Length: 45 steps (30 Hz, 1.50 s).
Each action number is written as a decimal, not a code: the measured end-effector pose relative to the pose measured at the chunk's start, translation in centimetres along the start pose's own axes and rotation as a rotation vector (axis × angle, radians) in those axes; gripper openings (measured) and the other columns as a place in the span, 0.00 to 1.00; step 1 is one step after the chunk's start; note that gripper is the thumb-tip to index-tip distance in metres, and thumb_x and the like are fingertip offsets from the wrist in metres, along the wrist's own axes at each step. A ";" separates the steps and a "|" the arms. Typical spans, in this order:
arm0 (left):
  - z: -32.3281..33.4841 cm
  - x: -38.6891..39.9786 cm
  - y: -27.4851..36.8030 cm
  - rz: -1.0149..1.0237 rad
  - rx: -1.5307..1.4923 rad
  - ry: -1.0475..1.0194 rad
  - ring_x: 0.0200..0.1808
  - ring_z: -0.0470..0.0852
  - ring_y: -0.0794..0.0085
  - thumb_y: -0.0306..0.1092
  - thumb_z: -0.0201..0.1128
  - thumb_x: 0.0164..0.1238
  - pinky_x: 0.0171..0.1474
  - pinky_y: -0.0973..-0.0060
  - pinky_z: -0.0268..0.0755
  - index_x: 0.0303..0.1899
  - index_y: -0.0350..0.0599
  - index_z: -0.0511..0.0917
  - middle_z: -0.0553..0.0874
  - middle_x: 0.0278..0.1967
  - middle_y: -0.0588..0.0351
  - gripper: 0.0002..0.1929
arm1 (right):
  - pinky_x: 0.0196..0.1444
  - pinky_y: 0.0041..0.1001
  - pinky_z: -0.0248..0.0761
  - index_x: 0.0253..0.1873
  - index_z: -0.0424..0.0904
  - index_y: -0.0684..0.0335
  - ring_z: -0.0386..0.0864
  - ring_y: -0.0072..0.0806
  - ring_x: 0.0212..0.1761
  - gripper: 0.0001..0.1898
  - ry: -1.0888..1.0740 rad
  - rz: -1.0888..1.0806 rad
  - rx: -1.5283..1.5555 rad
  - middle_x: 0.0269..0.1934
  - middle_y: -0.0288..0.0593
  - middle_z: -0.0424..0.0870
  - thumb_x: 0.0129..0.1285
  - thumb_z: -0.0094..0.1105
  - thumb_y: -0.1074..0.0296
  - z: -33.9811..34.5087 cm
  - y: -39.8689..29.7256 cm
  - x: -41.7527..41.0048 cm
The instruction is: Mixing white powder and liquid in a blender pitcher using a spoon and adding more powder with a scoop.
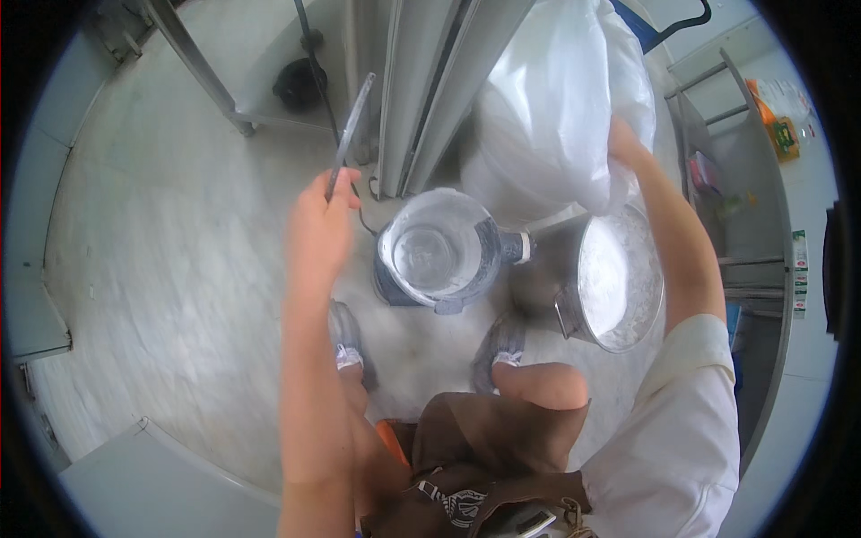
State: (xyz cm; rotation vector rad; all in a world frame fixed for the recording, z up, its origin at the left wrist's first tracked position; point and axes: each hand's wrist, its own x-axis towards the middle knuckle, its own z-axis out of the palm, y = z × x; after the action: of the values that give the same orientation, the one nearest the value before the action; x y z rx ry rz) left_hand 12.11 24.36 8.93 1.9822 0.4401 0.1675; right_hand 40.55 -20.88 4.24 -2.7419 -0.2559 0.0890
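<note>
My left hand (323, 218) is closed around a long thin metal utensil (351, 134), whose flat end points up and away. My right hand (627, 142) is at the right side of a large translucent plastic bag (545, 128); its fingers are partly hidden in the folds. Between my feet and the bag stands a blender jug (436, 245), dusted white inside, on a dark base with its handle to the right. Right of it, below the bag, a steel pot (551, 276) leans with its mouth to the right and holds white powder (603, 279).
Tall metal panels (424, 94) stand behind the jug, with a dark cable (326, 101) hanging beside them. A metal table leg (195, 64) is at upper left. Shelving (763, 181) with packages lines the right. My shoes (348, 333) are near the jug.
</note>
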 end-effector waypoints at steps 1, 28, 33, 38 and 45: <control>-0.7 -0.4 0.0 -0.015 0.012 0.003 0.22 0.69 0.80 0.47 0.44 0.73 0.28 0.79 0.63 0.44 0.42 0.80 0.79 0.26 0.61 0.20 | 0.17 0.27 0.61 0.37 0.79 0.67 0.74 0.27 0.19 0.10 -0.183 0.137 0.116 0.24 0.46 0.78 0.57 0.54 0.67 -1.1 -3.0 -1.1; -1.5 -1.4 1.3 0.031 -0.062 -0.040 0.22 0.67 0.81 0.48 0.43 0.73 0.29 0.81 0.62 0.46 0.40 0.78 0.77 0.27 0.60 0.22 | 0.12 0.14 0.47 0.47 0.69 0.70 0.62 0.16 0.18 0.16 0.169 0.504 1.333 0.28 0.44 0.75 0.66 0.55 0.61 -6.2 -11.2 -19.9; -1.3 -1.3 1.9 0.022 -0.046 -0.049 0.23 0.70 0.78 0.49 0.43 0.73 0.31 0.78 0.65 0.46 0.43 0.79 0.78 0.28 0.60 0.21 | 0.09 0.11 0.48 0.45 0.70 0.66 0.64 0.15 0.17 0.13 0.220 0.486 1.512 0.29 0.44 0.76 0.65 0.55 0.61 -6.4 -12.5 -21.9; -1.5 -1.2 1.2 0.002 -0.046 -0.043 0.23 0.71 0.78 0.49 0.43 0.73 0.32 0.78 0.65 0.46 0.44 0.79 0.79 0.28 0.59 0.21 | 0.09 0.12 0.46 0.45 0.68 0.68 0.60 0.13 0.16 0.14 0.214 0.445 1.463 0.28 0.43 0.75 0.67 0.54 0.62 -7.4 -12.6 -23.7; -2.0 -0.4 -0.9 0.062 -0.038 -0.029 0.23 0.70 0.79 0.50 0.43 0.73 0.29 0.80 0.64 0.47 0.41 0.79 0.79 0.28 0.58 0.23 | 0.10 0.09 0.46 0.51 0.70 0.69 0.58 0.10 0.14 0.17 0.140 0.379 1.356 0.27 0.40 0.74 0.64 0.56 0.62 -10.5 -14.9 -30.5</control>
State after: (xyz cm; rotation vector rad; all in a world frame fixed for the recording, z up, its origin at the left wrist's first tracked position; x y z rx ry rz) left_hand 10.92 26.23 8.98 1.9591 0.3546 0.1841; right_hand 9.16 -16.97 20.45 -1.3979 0.2898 0.1128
